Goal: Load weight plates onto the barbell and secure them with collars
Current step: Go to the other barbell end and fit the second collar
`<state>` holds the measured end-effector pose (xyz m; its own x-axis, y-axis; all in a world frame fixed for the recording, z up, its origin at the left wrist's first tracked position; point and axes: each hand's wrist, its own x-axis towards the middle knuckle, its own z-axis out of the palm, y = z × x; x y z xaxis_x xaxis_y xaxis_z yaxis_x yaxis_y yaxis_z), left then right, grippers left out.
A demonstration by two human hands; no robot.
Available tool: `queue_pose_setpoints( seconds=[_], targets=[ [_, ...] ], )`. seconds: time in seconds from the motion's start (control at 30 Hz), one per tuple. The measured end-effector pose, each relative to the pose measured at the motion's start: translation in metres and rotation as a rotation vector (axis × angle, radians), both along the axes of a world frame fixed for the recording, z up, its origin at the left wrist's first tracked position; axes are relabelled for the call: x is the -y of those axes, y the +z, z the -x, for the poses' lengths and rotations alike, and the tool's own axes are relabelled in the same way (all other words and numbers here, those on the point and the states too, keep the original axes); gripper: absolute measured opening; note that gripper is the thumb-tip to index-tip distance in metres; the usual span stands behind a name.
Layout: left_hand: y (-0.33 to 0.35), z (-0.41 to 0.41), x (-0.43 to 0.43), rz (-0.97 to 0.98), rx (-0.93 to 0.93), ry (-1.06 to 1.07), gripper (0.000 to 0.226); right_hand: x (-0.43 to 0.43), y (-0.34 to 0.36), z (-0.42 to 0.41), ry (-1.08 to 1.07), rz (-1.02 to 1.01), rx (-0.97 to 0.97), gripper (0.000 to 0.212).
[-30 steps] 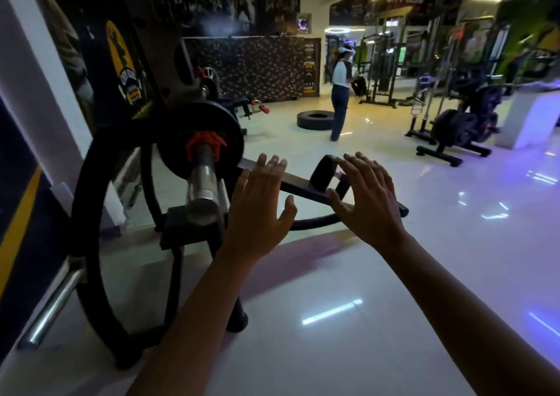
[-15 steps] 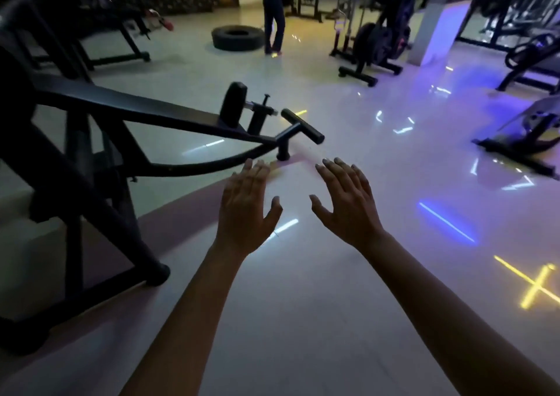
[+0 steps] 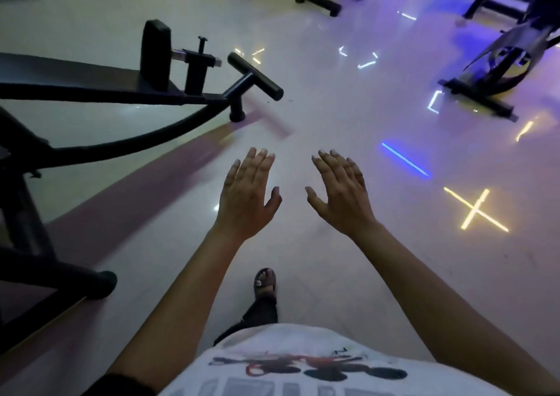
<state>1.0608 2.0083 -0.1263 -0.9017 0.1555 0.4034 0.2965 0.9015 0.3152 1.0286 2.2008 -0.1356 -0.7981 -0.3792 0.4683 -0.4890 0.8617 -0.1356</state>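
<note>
My left hand [image 3: 247,195] and my right hand [image 3: 341,194] are held out in front of me, palms down, fingers spread, holding nothing. They hover over the glossy floor [image 3: 333,107]. No barbell, weight plate or collar is in view. The black frame of a bench [image 3: 127,95] with a T-shaped foot bar [image 3: 254,75] reaches in from the left, well ahead of my left hand.
A black padded roller [image 3: 156,54] stands on the bench frame. The base of another machine [image 3: 481,98] sits at the right, and a further stand [image 3: 318,0] at the top. My sandalled foot [image 3: 266,282] steps forward below my hands. Coloured light reflections mark the floor.
My view has swung right and down, away from the loaded barbell with its plate and red collar, which has left the frame. Both hands stay open and empty.
</note>
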Motion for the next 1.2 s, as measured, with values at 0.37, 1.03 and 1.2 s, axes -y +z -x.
queue_pose_setpoints(
  seconds=[0.37,1.03,1.2],
  targets=[
    [-0.011,0.244,-0.006,0.046,0.073,-0.145,0.053,-0.006,-0.012,0.211,-0.155,0.039,0.076,0.055],
    [-0.017,0.738,-0.088,-0.027,0.112,-0.068,0.054,-0.088,-0.016,0.721,-0.122,0.036,0.192,0.056],
    [-0.033,0.854,-0.072,-0.058,0.125,0.015,0.056,-0.071,-0.031,0.854,-0.054,-0.002,0.202,0.057]
  ],
)
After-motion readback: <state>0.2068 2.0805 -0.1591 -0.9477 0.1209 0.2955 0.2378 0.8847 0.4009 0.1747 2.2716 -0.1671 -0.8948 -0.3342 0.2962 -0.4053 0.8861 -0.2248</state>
